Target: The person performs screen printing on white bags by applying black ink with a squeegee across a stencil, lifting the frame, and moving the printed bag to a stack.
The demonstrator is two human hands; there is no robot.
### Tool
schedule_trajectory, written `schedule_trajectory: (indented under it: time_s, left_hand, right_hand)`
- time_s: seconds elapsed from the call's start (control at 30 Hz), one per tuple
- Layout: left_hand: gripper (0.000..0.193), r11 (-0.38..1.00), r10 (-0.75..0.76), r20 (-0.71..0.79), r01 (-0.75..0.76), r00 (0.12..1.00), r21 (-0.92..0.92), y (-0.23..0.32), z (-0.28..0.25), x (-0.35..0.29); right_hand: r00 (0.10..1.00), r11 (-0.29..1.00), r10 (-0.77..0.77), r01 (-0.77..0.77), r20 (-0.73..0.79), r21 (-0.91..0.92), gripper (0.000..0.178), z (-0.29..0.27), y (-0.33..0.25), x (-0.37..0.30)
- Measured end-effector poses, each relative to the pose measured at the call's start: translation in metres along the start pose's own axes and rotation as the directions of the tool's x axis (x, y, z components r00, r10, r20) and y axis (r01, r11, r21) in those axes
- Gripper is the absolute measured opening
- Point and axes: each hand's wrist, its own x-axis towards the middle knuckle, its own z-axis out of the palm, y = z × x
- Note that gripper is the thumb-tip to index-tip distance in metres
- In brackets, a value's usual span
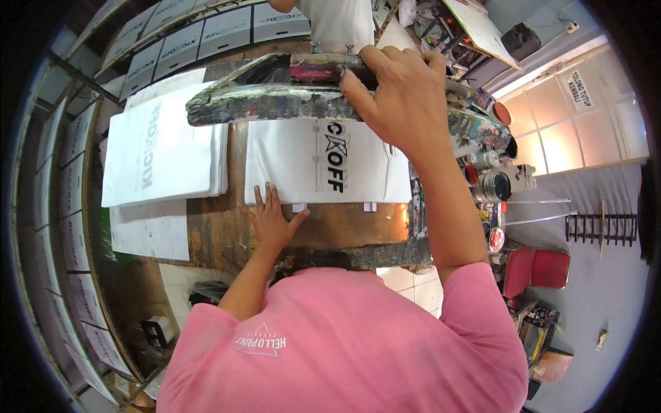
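Note:
A printing screen frame (261, 104), paint-stained and dark, is tilted up over the far side of the worktable (217, 237). My right hand (406, 96) grips its near bar, fingers over the top and thumb below. Beneath it lies a flat white bag-like piece (282, 162) with bold black lettering; the frame hides its far edge. My left hand (268, 219) rests with fingers spread, fingertips on the piece's near left corner. Beside it on the left sits a stack of white printed pieces (162, 155) with pale grey lettering.
Racks (86, 248) of printed white pieces line the left and far left. A person in a white shirt (337, 27) stands across the table. Ink cans (494, 186) crowd the table's right side. A red chair (537, 270) is at right, below a black wall rack (600, 229).

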Motion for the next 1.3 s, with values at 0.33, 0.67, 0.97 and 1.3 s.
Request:
schedule_trajectory:
  time_s: [0.33, 0.67, 0.97, 1.3]
  left_hand:
    - [0.041, 0.756, -0.28, -0.432, -0.081, 0.857, -0.65, 0.031, -0.1, 0.051]
    - [0.06, 0.545, -0.617, -0.371, 0.037, 0.694, -0.838, -0.172, -0.135, 0.003]
    - [0.066, 0.762, -0.633, -0.486, 0.375, 0.602, -0.527, -0.414, -0.126, 0.007]
    - [0.08, -0.581, 0.094, -0.055, 0.01, 0.994, -0.814, -0.006, -0.156, -0.022]
  right_hand:
    - [0.993, 0.999, 0.044, -0.044, 0.107, -0.003, 0.039, -0.007, 0.014, 0.042]
    - [1.0, 0.999, 0.007, -0.007, -0.011, 0.039, 0.046, -0.001, 0.018, 0.037]
    - [0.989, 0.997, 0.077, -0.074, 0.123, -0.027, 0.049, -0.011, -0.001, 0.024]
    - [0.826, 0.989, -0.054, -0.032, 0.56, 0.142, 0.048, 0.003, -0.019, -0.068]
